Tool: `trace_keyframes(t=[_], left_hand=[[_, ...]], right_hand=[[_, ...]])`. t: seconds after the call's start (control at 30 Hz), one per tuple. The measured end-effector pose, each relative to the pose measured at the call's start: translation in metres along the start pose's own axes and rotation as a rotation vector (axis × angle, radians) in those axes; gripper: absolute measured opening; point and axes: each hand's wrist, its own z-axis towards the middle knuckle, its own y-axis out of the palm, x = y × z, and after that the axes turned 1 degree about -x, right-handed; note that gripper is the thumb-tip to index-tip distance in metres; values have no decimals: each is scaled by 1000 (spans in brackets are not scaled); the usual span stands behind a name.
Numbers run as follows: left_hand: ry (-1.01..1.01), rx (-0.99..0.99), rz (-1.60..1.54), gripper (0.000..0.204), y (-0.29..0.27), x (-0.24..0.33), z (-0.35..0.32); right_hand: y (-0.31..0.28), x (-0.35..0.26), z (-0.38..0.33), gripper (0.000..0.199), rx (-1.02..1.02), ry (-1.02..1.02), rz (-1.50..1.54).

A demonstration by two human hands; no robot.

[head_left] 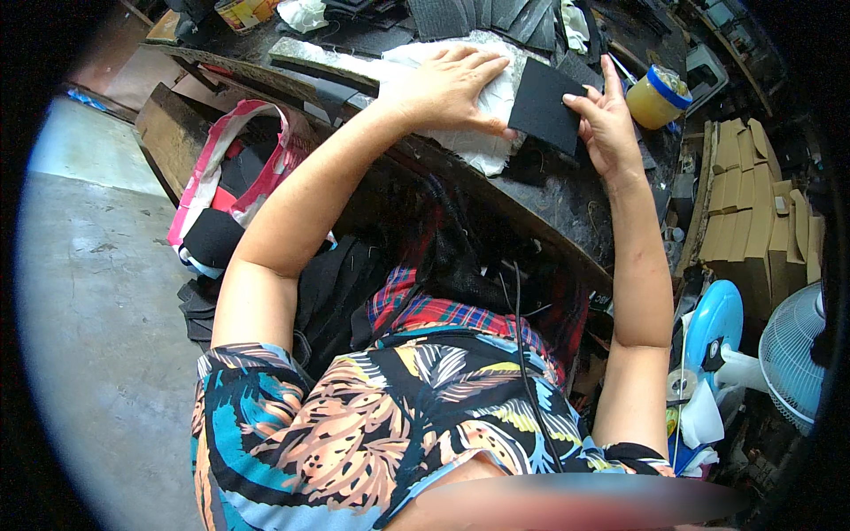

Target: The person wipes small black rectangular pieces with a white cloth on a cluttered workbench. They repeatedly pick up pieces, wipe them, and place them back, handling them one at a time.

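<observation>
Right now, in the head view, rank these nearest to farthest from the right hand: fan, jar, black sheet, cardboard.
1. Black sheet: held by the right hand.
2. Jar: at the hand's right.
3. Cardboard: farther right.
4. Fan: lower right.

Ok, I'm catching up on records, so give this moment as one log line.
left hand: spread palm-down over white cloth | right hand: holding black sheet | nearby: blue-rimmed yellow tub

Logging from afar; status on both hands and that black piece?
Right hand pinching black piece at its edge. Left hand spread on white sheet. Blue-rimmed jar beside right hand.
</observation>
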Motion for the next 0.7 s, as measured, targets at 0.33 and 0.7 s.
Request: trace_keyframes(t=[0.33,0.7], left_hand=[[21,-28,-54,68,-9,-3,5],[45,-70,-77,122,-2,-12,8]], right_hand=[[-7,4,3,100,18,-6,-72],[0,5,0,97,-20,-3,-197]])
